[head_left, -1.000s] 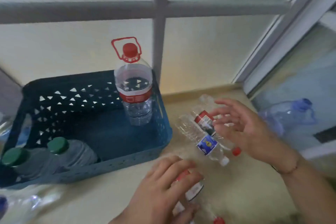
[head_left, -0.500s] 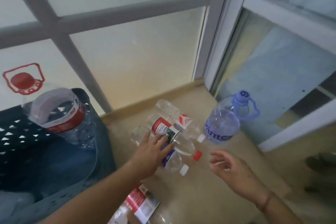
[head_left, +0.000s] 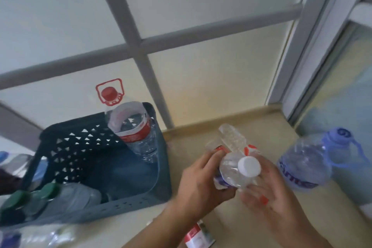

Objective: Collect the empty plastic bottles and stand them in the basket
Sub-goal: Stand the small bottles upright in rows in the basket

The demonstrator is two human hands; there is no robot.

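the left hand [head_left: 201, 183] grips a small clear bottle [head_left: 237, 173] with a white cap [head_left: 249, 166], fingers curled round its body, the cap pointing up toward the camera. the right hand [head_left: 267, 201] lies under and beside the same bottle, fingers loosely spread against its lower part; whether it also grasps it i cannot tell. just behind, more small clear bottles [head_left: 233, 139] lie on the beige floor [head_left: 201, 131], one with a red-marked label. to the right a big blue-tinted jug [head_left: 306, 163] with a blue cap and handle leans by the door frame. to the left sits the dark blue basket [head_left: 128, 201]; in its far right corner a large bottle [head_left: 134, 125] with a red cap and red handle stands, and two green-capped bottles [head_left: 50, 197] lie at its near left. a red-labelled bottle [head_left: 197, 235] lies on the floor under the left forearm.
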